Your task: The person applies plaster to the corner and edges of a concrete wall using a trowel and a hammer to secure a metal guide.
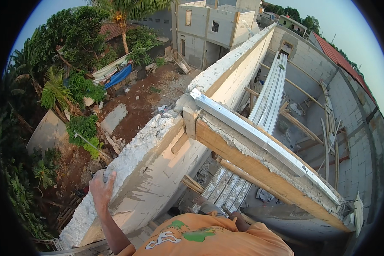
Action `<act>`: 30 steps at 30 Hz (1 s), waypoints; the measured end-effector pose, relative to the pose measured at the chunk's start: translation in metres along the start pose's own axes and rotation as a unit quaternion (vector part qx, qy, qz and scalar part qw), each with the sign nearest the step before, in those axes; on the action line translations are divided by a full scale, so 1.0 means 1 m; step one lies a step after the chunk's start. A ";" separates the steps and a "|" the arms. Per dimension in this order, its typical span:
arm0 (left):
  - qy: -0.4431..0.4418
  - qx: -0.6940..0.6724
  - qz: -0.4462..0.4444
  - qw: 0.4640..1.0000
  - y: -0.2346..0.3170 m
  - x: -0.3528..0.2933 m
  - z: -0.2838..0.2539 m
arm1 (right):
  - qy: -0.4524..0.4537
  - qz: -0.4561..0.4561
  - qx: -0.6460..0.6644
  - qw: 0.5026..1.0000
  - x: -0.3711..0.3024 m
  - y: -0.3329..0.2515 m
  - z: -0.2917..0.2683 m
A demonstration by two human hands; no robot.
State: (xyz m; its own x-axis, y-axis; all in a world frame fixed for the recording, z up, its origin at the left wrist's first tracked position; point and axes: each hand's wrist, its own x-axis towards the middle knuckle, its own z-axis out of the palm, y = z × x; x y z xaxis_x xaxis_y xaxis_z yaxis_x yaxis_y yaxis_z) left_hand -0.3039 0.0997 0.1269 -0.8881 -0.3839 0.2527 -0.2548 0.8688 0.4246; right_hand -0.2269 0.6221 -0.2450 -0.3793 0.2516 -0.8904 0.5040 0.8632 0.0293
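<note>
My left hand (101,190) rests at the rough concrete top (134,155) of the near-left wall. Its thumb is spread apart and its fingers bend over the outer edge, with no tool in it. Low in the view my right forearm (242,222) shows partly in shadow beside my orange shirt (200,237); the right hand's fingers cannot be made out. Ahead, a long silver metal channel (260,143) lies along the top of the crossing concrete beam, which has wooden formwork (243,162) on its near side.
Ribbed metal sheets (228,185) lie below me inside the walls. More long metal sheets (271,91) and bamboo poles (301,123) span the room beyond the beam. Left of the wall the ground (136,100) drops far below, with trees and a blue tarp (118,77).
</note>
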 end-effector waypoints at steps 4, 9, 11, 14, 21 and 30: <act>0.007 0.001 0.009 1.000 -0.004 0.001 0.004 | -0.017 0.009 0.004 1.000 -0.012 0.006 -0.002; 0.011 -0.001 0.014 1.000 -0.012 -0.001 0.008 | 0.007 0.007 0.018 1.000 -0.010 0.022 0.005; 0.018 0.008 0.023 1.000 -0.010 -0.001 0.009 | 0.069 -0.011 0.039 0.997 -0.001 0.031 0.015; -0.018 -0.007 -0.008 1.000 -0.003 -0.001 0.004 | 0.067 -0.004 0.057 0.996 -0.002 0.035 0.025; -0.004 -0.020 0.009 1.000 0.000 -0.001 0.004 | 0.084 0.000 0.094 0.992 -0.003 0.047 0.048; -0.002 -0.005 0.021 1.000 -0.001 0.001 0.009 | 0.105 0.007 0.100 0.989 0.013 0.066 0.067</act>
State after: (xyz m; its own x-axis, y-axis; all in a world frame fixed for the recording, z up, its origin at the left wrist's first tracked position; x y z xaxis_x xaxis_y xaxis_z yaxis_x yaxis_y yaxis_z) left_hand -0.3078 0.1012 0.1185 -0.8997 -0.3463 0.2658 -0.2137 0.8804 0.4234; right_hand -0.1468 0.6532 -0.2853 -0.5131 0.3662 -0.7763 0.6464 0.7599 -0.0687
